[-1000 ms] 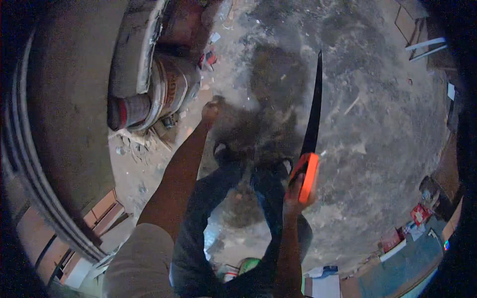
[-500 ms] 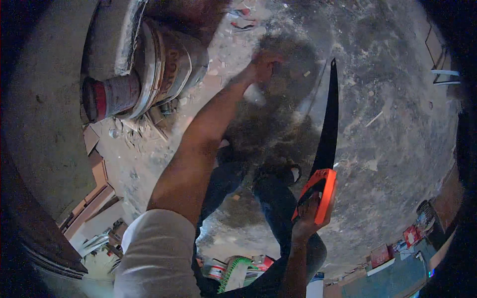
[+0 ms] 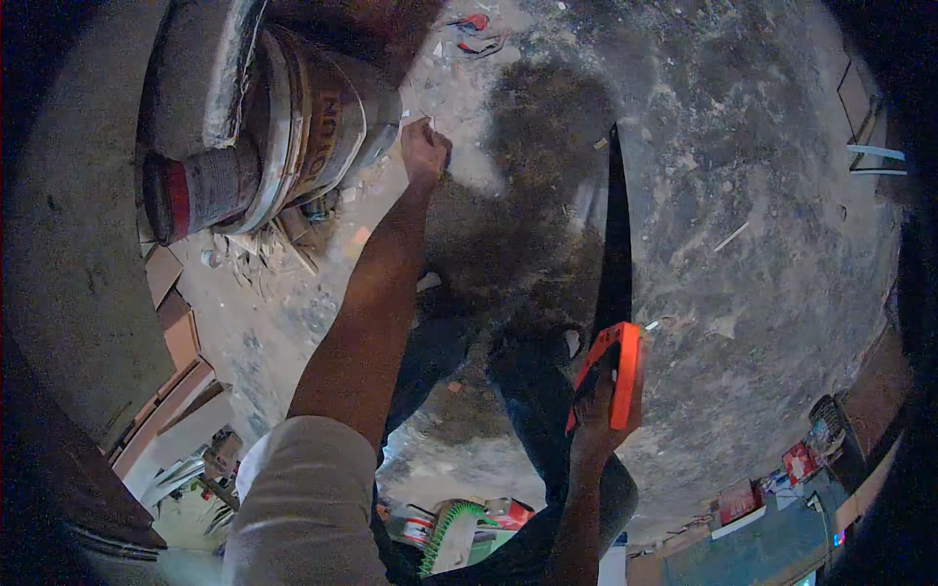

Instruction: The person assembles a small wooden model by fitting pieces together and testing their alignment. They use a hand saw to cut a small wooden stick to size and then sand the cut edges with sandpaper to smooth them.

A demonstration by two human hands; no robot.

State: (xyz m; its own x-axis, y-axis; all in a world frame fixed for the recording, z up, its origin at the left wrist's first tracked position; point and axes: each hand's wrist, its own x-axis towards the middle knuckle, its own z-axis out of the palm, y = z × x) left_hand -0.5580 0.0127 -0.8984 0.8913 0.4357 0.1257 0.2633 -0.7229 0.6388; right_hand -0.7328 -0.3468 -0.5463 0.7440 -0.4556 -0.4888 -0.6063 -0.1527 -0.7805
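Observation:
My right hand [image 3: 592, 418] is wrapped round the orange handle of a handsaw [image 3: 616, 244]. Its long dark blade points away from me and narrows to a tip over the floor. My left arm reaches forward, and my left hand [image 3: 427, 154] is beside the large bucket, with its fingers curled in. Whatever those fingers may hold is too small or hidden to make out. The bucket [image 3: 337, 122] is pale, with dark lettering, and lies to the left of that hand. A smaller can [image 3: 220, 186] with a red band sits against it.
Rough, stained concrete floor [image 3: 723, 293] spreads around my legs. Wood scraps [image 3: 283, 249] lie below the bucket. Flat boards [image 3: 171, 420] lean at the left. A green-edged item [image 3: 454, 537] is behind my legs, and red boxes [image 3: 740, 503] stand at the lower right.
My left hand has swung left, from over the dark floor patch to beside the bucket. The handsaw has shifted slightly left, its blade now more upright in view.

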